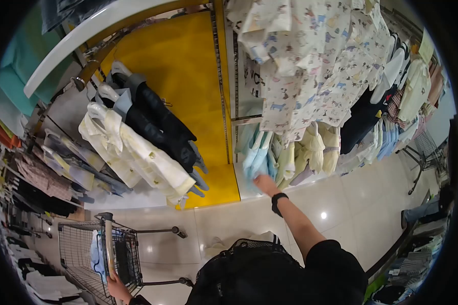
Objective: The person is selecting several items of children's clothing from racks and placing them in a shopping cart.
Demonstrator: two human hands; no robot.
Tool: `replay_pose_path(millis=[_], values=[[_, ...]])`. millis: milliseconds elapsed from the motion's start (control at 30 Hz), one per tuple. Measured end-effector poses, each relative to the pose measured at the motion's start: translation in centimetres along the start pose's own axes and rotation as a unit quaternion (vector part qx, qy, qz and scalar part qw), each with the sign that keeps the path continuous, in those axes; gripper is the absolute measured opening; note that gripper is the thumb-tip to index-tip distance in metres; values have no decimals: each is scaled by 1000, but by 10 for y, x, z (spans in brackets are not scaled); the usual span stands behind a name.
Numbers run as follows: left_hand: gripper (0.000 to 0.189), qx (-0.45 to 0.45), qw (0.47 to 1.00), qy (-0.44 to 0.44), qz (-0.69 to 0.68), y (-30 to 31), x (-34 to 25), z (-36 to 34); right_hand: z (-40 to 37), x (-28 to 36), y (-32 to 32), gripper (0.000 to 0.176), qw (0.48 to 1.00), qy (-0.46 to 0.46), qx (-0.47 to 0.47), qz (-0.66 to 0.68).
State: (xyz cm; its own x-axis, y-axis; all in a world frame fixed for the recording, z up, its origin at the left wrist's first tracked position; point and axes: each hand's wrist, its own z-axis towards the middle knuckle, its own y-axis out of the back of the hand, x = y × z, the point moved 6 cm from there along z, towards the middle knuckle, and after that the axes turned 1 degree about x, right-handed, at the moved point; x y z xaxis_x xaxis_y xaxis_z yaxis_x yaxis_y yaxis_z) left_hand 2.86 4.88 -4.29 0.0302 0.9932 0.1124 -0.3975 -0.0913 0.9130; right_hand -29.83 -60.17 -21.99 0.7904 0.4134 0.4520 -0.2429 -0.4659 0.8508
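Note:
My left hand (118, 288) is wrapped around the handle (109, 249) of a wire shopping cart (74, 249) at the lower left. Folded light blue clothing (96, 256) and a dark item lie in the cart. My right hand (266, 185), a black watch on its wrist, reaches forward to the lower rack. Its closed fingers are at the hem of a light blue garment (257, 157) on a hanger, slightly blurred there. Pale yellow garments (313, 150) hang just to the right of it.
Above hang white animal-print clothes (310, 61). A yellow panel (188, 66) backs a yellow-white checked shirt (132, 147) and dark outfits (158, 117). Another cart (425, 152) stands at right, near a person's leg (427, 211). More clothing racks line both sides of the tiled floor (336, 203).

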Motion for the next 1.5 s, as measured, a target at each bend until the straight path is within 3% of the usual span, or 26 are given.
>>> replay_pose_path(millis=[67,100,167,233,333,400,467,500,567,600,633,700,733,833,933,1000,1033,1067,1133,1167,1200,1233,1267,1300,1367,1500], values=[[46,9,1000,-3,-24,3,-3,-1,-40,33,5,28,981,185,29,-46],[46,3,1000,-2,-18,3,-1,-4,-57,31,14,28,981,189,29,-38],[46,16,999,19,-46,-3,0,-1,-77,11,68,29,961,188,-177,102],[47,8,999,11,-43,3,-6,-6,-87,-28,114,38,920,142,-342,128],[47,-30,999,33,-16,25,-30,-21,-81,-88,154,48,882,36,-452,130],[49,3,998,59,-13,23,-26,-28,-69,-123,158,53,880,-133,-427,161],[49,-12,999,47,16,22,-27,-38,-44,-107,136,56,925,-90,-345,129],[49,-24,998,37,39,25,-32,-41,9,-116,80,62,968,-19,-243,63],[49,-36,997,46,44,45,-45,-55,-27,-51,67,69,977,39,-165,131],[49,-68,996,32,44,44,-42,-57,-34,-40,51,59,985,69,-36,153],[49,-98,994,20,41,40,-40,-63,-40,-49,54,59,985,64,-38,153],[49,-70,997,18,40,46,-45,-69,-52,-48,62,43,969,245,-22,30],[49,-45,998,19,44,48,-46,-71,-47,-77,91,22,963,172,-183,102],[49,-75,997,22,9,58,-51,-83,-65,-155,185,35,878,53,-465,99],[48,-71,997,23,21,55,-47,-86,-82,-200,242,42,844,-45,-528,81],[50,-56,998,35,0,54,-50,-89,-73,-235,242,54,809,-123,-544,187],[50,-56,998,31,-2,52,-53,-91,-48,-252,224,58,820,-99,-518,222],[51,-64,997,40,14,48,-51,-91,-16,-265,198,62,868,-97,-414,256],[55,-110,992,46,43,37,-44,-88,-13,-210,175,67,955,-13,-251,160],[55,-112,992,42,42,36,-45,-86,-12,-188,168,67,969,134,-152,140],[55,-120,992,38,29,37,-47,-89,-24,-177,168,56,944,120,-46,305],[54,-126,991,36,16,38,-50,-92,-30,-175,156,51,844,53,118,521],[54,-44,997,52,24,32,-49,-89,-28,-189,174,53,912,47,-3,407],[54,-41,997,54,24,32,-50,-92,-29,-202,194,55,951,41,-123,279],[55,-96,995,18,9,39,-56,-97,-58,-234,240,55,876,-19,-470,104],[50,-92,995,10,38,38,-60,-100,-70,-288,262,49,805,-162,-556,129]])
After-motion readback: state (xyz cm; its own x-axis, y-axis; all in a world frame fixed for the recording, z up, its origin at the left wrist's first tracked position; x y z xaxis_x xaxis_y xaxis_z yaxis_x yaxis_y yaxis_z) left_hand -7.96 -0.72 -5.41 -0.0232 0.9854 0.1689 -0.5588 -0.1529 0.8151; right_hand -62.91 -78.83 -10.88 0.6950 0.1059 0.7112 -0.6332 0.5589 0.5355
